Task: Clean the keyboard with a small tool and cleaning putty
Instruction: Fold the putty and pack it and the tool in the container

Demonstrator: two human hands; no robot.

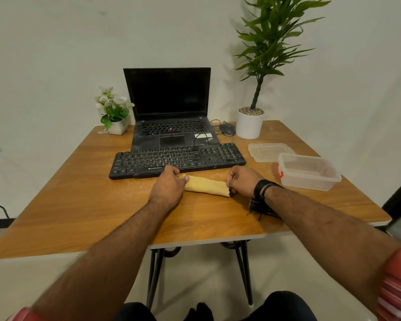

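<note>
Gripping both ends of the putty [205, 185] right now: my left hand [168, 186] is closed over one end, my right hand [242, 180] pinches the other, so it lies stretched into a long roll on the bench just in front of the keyboard [177, 159]. My guess is that shape is meant to cover a whole row of keys in one press. The keyboard sits mid-bench, parallel to the near edge, in easy reach. The open tub [308, 171] and its lid [267, 151] sit by the right edge, out of the way. Something dark [262, 208] lies under my right wrist, maybe the small tool, can't tell.
</note>
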